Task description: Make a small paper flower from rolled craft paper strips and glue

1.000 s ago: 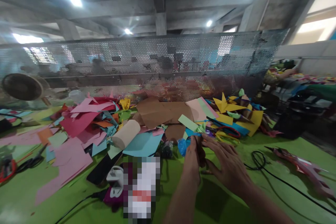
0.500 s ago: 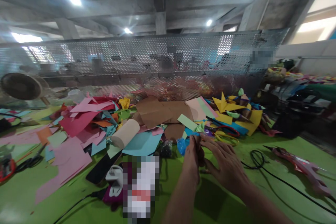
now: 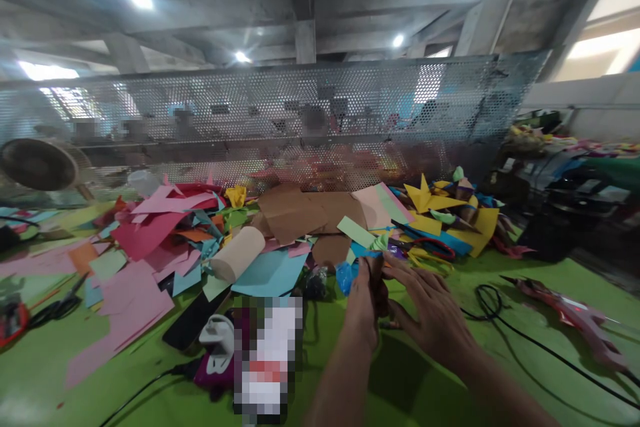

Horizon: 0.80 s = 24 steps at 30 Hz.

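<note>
My left hand point(image 3: 364, 310) is at the middle right of the head view, its fingers closed round a small piece. That piece is mostly hidden behind the fingers, and I cannot make out what it is. My right hand point(image 3: 435, 310) reaches in from the right, fingers stretched out and thumb apart. Its fingertips lie against or close beside the left hand's fingers. Just left of the left fingertips is a shiny crumpled blue thing point(image 3: 344, 277). A folded pale green paper point(image 3: 381, 241) and red-handled scissors point(image 3: 435, 248) lie beyond the hands.
Coloured paper scraps point(image 3: 135, 293) pile up on the green table point(image 3: 410, 393). A paper roll point(image 3: 240, 253), brown paper point(image 3: 305, 213) and a purple power strip point(image 3: 215, 377) are on the left. A pink glue gun point(image 3: 575, 320) with its black cord lies right. Behind stands a perforated metal screen point(image 3: 280, 100).
Both hands stay together in nearly the same place, with only a slight shift of the fingers. The whole view has drifted slightly. Nothing on the table has visibly moved.
</note>
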Tool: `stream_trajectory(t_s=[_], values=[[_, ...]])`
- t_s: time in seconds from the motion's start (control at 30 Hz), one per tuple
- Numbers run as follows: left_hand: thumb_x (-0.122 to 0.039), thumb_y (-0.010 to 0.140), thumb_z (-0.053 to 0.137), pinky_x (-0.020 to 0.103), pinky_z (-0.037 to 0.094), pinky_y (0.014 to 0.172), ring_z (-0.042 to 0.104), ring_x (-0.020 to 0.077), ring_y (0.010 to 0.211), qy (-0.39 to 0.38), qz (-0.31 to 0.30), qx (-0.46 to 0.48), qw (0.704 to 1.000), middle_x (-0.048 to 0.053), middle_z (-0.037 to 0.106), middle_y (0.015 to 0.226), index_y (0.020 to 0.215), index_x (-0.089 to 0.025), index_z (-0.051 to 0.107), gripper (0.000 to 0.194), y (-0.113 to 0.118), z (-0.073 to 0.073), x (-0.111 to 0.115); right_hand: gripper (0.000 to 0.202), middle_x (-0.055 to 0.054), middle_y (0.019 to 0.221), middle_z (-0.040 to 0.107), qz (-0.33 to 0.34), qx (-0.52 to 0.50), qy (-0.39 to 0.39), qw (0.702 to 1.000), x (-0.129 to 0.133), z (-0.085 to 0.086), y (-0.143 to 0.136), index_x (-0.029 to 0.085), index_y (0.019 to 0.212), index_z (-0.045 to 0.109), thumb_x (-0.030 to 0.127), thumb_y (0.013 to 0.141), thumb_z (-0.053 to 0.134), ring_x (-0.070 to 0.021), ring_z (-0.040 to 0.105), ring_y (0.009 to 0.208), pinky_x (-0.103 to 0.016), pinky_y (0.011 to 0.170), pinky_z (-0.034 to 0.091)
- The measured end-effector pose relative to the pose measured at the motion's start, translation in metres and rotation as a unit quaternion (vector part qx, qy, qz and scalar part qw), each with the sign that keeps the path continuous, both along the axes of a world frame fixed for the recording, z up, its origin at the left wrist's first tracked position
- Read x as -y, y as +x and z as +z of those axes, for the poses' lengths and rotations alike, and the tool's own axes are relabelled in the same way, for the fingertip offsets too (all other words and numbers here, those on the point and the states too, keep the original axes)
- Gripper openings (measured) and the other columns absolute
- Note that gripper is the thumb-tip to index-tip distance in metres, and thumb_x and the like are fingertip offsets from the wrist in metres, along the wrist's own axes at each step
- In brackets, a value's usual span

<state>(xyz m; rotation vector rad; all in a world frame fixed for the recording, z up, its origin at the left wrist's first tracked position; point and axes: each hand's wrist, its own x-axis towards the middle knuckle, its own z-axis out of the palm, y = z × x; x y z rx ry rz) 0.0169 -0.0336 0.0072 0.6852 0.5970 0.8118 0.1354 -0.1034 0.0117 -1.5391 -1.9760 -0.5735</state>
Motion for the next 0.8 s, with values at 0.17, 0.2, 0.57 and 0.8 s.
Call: stream_trajectory(t_s=[0.17, 0.2, 0.57, 0.8], values=[[-0.085, 0.068, 0.056, 0.023, 0.012, 0.047, 0.016, 0.0071, 0.047, -0.015, -0.003, 0.010, 1.000, -0.009, 0.024, 0.055, 0.077, -0.020, 0.055, 0.066, 0.000, 0.002, 0.001, 0.046, -0.011, 0.142, 0.058, -0.001, 0.005, -0.004, 1.000, -0.001, -0.002, 0.001, 0.024, 0.139, 0.044, 0.024, 0.093, 0.054, -0.0274, 0.059, 0.121, -0.044, 0.093, 0.046], [-0.086, 0.067, 0.056, 0.023, 0.012, 0.047, 0.015, 0.0071, 0.047, -0.014, -0.002, 0.013, 1.000, -0.009, 0.023, 0.055, 0.079, -0.019, 0.056, 0.067, 0.000, 0.003, 0.001, 0.047, -0.011, 0.142, 0.058, -0.001, 0.004, 0.001, 1.000, -0.001, -0.003, 0.001, 0.024, 0.139, 0.044, 0.024, 0.093, 0.054, -0.0276, 0.059, 0.121, -0.045, 0.093, 0.046], [-0.085, 0.070, 0.053, 0.022, 0.012, 0.045, 0.014, 0.0072, 0.046, -0.010, -0.004, 0.016, 1.000, -0.009, 0.024, 0.054, 0.077, -0.020, 0.055, 0.066, 0.002, -0.003, -0.002, 0.041, -0.013, 0.141, 0.059, 0.012, 0.015, 0.003, 1.000, 0.000, 0.000, -0.001, 0.022, 0.134, 0.047, 0.023, 0.093, 0.053, -0.0269, 0.058, 0.122, -0.043, 0.093, 0.046], [-0.082, 0.068, 0.061, 0.022, 0.027, 0.045, 0.035, 0.0066, 0.044, 0.066, 0.045, 0.019, 0.997, -0.007, 0.042, 0.055, 0.073, -0.020, 0.049, 0.063, 0.006, -0.003, -0.005, 0.042, -0.012, 0.140, 0.059, 0.011, -0.067, 0.058, 0.996, 0.000, -0.005, 0.011, 0.022, 0.135, 0.048, 0.027, 0.094, 0.055, -0.0293, 0.058, 0.122, -0.046, 0.096, 0.045]])
